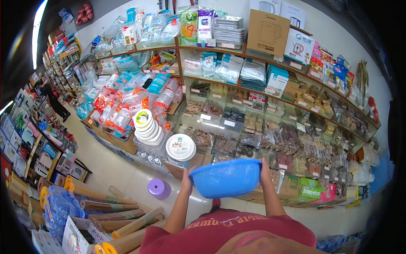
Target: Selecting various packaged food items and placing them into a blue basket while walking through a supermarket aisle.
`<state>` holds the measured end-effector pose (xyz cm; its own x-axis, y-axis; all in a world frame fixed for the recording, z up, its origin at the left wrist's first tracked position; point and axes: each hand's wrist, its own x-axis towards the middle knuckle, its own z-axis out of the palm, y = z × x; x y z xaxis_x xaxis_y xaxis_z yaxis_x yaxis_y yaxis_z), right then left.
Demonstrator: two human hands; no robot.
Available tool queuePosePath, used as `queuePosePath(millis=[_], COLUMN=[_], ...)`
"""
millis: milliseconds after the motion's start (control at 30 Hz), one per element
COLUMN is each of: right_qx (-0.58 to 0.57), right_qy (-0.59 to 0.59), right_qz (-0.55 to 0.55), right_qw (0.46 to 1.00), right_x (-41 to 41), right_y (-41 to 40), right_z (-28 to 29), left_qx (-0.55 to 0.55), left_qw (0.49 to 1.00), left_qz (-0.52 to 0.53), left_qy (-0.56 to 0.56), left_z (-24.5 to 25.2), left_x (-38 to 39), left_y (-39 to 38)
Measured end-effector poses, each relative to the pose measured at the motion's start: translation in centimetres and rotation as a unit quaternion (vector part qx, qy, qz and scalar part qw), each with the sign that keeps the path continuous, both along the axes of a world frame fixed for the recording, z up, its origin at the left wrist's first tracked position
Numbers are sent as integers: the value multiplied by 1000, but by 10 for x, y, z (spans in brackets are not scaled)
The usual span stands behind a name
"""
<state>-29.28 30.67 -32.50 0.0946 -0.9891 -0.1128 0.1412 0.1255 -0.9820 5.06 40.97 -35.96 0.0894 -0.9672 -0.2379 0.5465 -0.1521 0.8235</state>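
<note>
A blue plastic basket (225, 180) with ribbed sides is held up in front of my body, somewhat tilted. My left hand (187, 181) grips its rim at the left end. At the opposite end my right hand (265, 173) has hold of the rim. The basket's inside is hidden from this angle. Just beyond it, to the left, lies a pile of round white lidded containers (180, 147). Beside that pile leans a taller stack of white paper bowls (146, 125).
Store shelves (219, 80) with packaged goods and bagged dried foods rise ahead. A purple stool (159, 189) stands on the tiled floor at the left. Rolled mats (111, 206) and a white carton (83, 236) lie lower left. A person (54, 100) stands down the far-left aisle.
</note>
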Motion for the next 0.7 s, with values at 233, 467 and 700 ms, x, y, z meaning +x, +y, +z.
queuePosePath(millis=[233,467,700], right_qx=[57,102,79], right_qy=[-49,149,302], right_qz=[-12,-2,-141], right_qw=[997,984,940], right_x=[26,10,-8], right_y=[-38,-44,-76], right_z=[-26,-91,-179], left_qx=[26,29,-114], left_qw=[996,917,893], left_qz=[51,-33,-32], left_qy=[-72,-396,-434], left_z=[-55,-134,-188], left_x=[0,-13,4], left_y=[-41,-59,-88])
